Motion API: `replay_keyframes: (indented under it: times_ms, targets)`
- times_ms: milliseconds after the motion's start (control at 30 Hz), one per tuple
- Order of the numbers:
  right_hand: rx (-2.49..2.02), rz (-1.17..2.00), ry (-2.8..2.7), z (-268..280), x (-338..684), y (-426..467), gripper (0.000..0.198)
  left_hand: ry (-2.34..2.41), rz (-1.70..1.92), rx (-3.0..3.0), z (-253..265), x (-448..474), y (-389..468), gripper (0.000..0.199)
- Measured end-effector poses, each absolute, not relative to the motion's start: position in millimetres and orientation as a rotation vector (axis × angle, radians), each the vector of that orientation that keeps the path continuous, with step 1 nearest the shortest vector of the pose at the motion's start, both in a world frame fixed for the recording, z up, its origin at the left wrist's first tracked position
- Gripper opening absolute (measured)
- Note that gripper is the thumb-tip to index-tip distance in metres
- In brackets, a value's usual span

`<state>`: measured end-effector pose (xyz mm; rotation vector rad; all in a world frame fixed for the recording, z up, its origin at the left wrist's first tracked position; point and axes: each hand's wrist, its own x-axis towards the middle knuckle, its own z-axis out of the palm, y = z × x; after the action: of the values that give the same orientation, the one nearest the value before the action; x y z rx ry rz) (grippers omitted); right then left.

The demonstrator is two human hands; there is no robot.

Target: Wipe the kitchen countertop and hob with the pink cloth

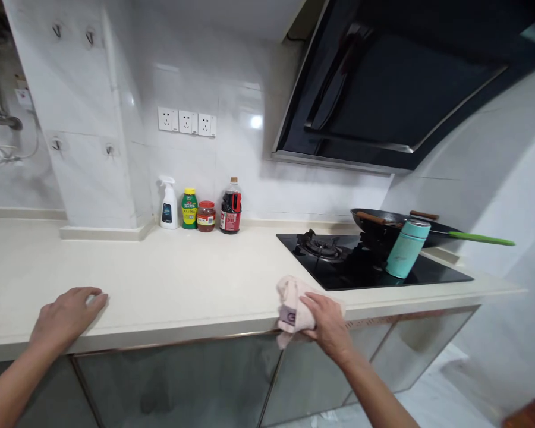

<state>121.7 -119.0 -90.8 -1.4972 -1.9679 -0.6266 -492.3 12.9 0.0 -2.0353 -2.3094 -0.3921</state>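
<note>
The right hand (330, 325) has the pink cloth (291, 300) in its grasp, bunched beneath it at the edge of the counter (182, 279)! The left hand (69, 315) rests loose on top, stove (345, 276) beyond the right hand

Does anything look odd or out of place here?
The flask stands on the hob, in front of the wok, seemingly an odd spot for a drinks container. It looks tilted, though lens distortion may cause that. I see no spill.
</note>
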Motion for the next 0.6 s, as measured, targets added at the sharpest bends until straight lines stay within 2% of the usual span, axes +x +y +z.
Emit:
replay_keyframes:
  times_ms: [133, 300, 467, 600]
  targets:
    - [-1.546, -0.364, -1.803, -88, 174, -130, 0.050, -2.322, -0.392, -2.017, -1, -491, 13, 0.051]
    - [-1.564, 0.067, -1.341, -63, 172, -131, 0.052, -2.310, -0.462, -2.023, 1, -487, 7, 0.048]
    - [-1.540, 0.014, -0.931, -27, 162, -107, 0.073, -2.319, -0.533, -2.031, 5, -483, 0, 0.046]
    - [-1.726, -0.095, -1.314, -19, 151, -87, 0.076, -2.286, -0.566, -2.023, 3, -483, 0, 0.045]
